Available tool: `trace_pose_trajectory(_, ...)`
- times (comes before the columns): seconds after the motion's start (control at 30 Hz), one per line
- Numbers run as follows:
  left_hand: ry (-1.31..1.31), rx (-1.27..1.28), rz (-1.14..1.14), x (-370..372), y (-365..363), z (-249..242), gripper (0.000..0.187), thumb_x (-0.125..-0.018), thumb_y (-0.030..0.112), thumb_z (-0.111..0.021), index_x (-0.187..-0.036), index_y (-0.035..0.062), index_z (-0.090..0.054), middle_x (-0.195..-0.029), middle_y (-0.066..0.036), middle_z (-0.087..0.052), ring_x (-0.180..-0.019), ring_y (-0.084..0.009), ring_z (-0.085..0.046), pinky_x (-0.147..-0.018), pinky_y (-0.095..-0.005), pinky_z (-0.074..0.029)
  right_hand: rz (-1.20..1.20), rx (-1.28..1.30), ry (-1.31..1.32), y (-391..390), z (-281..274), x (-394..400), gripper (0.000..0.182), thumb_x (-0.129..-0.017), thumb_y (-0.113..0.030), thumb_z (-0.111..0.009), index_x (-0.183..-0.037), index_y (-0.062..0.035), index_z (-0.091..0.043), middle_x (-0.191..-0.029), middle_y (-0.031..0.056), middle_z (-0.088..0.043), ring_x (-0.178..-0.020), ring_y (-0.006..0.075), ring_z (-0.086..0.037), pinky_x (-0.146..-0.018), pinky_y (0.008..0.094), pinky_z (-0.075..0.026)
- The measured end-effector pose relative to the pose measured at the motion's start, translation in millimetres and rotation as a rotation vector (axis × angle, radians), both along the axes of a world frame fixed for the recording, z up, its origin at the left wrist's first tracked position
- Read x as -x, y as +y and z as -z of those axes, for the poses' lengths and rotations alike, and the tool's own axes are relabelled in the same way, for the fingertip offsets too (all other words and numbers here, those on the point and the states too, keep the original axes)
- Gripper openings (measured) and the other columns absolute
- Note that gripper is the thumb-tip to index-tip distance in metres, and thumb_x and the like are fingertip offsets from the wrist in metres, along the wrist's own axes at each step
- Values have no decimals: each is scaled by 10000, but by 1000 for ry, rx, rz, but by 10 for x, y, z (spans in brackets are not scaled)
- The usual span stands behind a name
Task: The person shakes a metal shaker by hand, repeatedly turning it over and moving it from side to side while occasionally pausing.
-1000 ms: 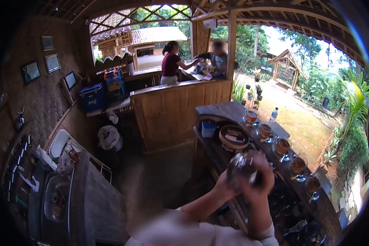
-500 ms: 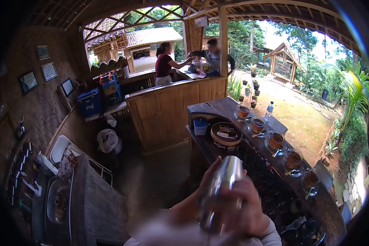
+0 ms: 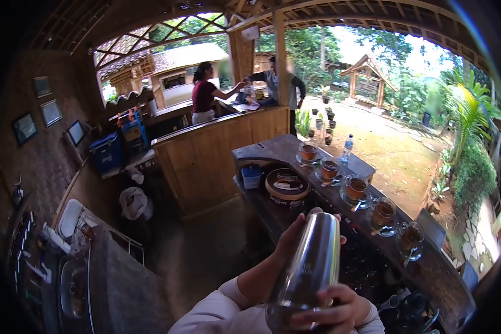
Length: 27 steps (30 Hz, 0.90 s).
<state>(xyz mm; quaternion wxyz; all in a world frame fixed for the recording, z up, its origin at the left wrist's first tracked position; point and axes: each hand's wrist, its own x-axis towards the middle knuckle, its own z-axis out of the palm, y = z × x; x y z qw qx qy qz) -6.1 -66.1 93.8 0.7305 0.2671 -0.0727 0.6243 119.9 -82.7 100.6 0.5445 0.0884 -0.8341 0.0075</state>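
Two hands: you are gripping one large, silver metal shaker [image 3: 313,250], tilting it in front of your body, its far end leaning up and away from you.
Left hand: your left hand [image 3: 288,238] is wrapping round the far end from behind, thumb on one side, fingertips showing past the other; the palm contact is hidden.
Right hand: your right hand [image 3: 339,313] is curling its fingers across the near end, pressing on the metal by the wider rim.
Why both ends: the hands are probably bracing the shaker lengthwise, one steadying each end, so its parts stay seated.
Shaker position: it is hanging in your grasp just this side of the dark wooden counter [image 3: 437,278], clear of the cups.
Cups: five clear glass cups [image 3: 356,188] of brown drink are standing in a row along the outer side, each on a glass saucer [image 3: 393,229]; the spacing is likely leaving room to reach each one.
Spoons: small spoons [image 3: 409,257] are resting on saucers, presumably for easy pickup.
Far end: a clear plastic bottle [image 3: 347,148] is standing beside the row; a round, dark-topped box [image 3: 287,183] and a blue plastic container [image 3: 251,177] are sitting on the inner side.
Beyond: two people are facing each other behind the wooden partition [image 3: 222,153].
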Motion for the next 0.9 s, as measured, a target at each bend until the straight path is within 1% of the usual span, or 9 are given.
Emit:
trace_pose_trajectory(0.07, 67, 8, 319, 100, 219, 77, 508, -869, 492, -467, -1195, 104, -438, -1086, -146, -555, -1031, -271, -562, -801, -389, -523, -32, 2, 297, 36, 5, 200, 258, -787, -180, -575, -1044, -185, -605, -1028, 45, -620, -1024, 158, -574, -910, 405, -441)
trace_pose_trajectory(0.1, 30, 179, 333, 100, 372, 210, 472, -877, 461, -459, -1186, 104, -446, -1077, -139, -556, -1027, -258, -561, -812, -382, -514, 113, -167, -103, 216, -185, -218, 331, -783, -154, -640, -1098, -95, -558, -1059, 82, -586, -956, 193, -579, -852, 330, -464)
trace_pose_trajectory(0.2, -373, 143, 251, -216, 946, 928, 419, -886, 389, -410, -1100, 56, -548, -1073, -123, -570, -953, -263, -570, -871, -412, -461, 72, 546, 231, 814, 98, 14, 453, -612, -162, -784, -960, -25, -527, -987, 169, -595, -931, 309, -578, -799, 410, -464)
trace_pose_trajectory(0.27, 322, 79, -353, -521, 944, 913, 432, -895, 392, -391, -1112, 52, -546, -1075, -135, -576, -970, -268, -571, -904, -437, -437, 187, 452, 399, 828, 98, -128, 480, -652, -232, -752, -1016, -20, -521, -1046, 188, -574, -963, 319, -571, -820, 415, -456)
trace_pose_trajectory(0.37, 11, 240, 814, -335, 739, 179, 503, -900, 424, -406, -1219, 39, -458, -1096, -183, -577, -998, -311, -568, -855, -439, -482, 264, -10, 45, 65, -330, -412, 210, -737, -278, -622, -874, -119, -616, -967, 85, -643, -971, 251, -583, -862, 408, -436)
trace_pose_trajectory(0.53, -46, 40, 673, -708, 877, 147, 426, -917, 392, -406, -1245, 123, -442, -1318, -142, -394, -1092, -328, -511, -796, -445, -524, 430, -154, 43, 79, -197, -566, 227, -783, -328, -559, -896, -149, -639, -1045, 100, -618, -995, 231, -579, -878, 409, -425)
trace_pose_trajectory(0.6, -120, -264, 596, -1050, 1450, 1304, 384, -923, 363, -375, -1214, 129, -466, -1266, -103, -460, -1078, -265, -529, -818, -383, -513, 494, 311, 267, 481, -29, -621, 346, -669, -321, -703, -922, -95, -631, -1063, 90, -596, -1006, 306, -561, -825, 412, -460)
trace_pose_trajectory(0.67, -59, 521, 756, -1203, 1344, 1212, 382, -928, 317, -294, -1181, 99, -480, -1138, -99, -553, -1016, -245, -561, -867, -375, -476, 469, 598, 524, 425, 3, -672, 473, -581, -24, -761, -1000, -24, -542, -976, 153, -608, -951, 306, -577, -827, 417, -455)
trace_pose_trajectory(0.9, 84, -167, 919, -1179, 611, -209, 566, -874, 403, -497, -1338, 122, -336, -1366, -141, -354, -1134, -354, -471, -934, -482, -408, 718, -120, 158, -598, -146, -794, 192, -714, -178, -682, -890, -229, -626, -1064, 5, -561, -1051, 299, -512, -879, 462, -427)
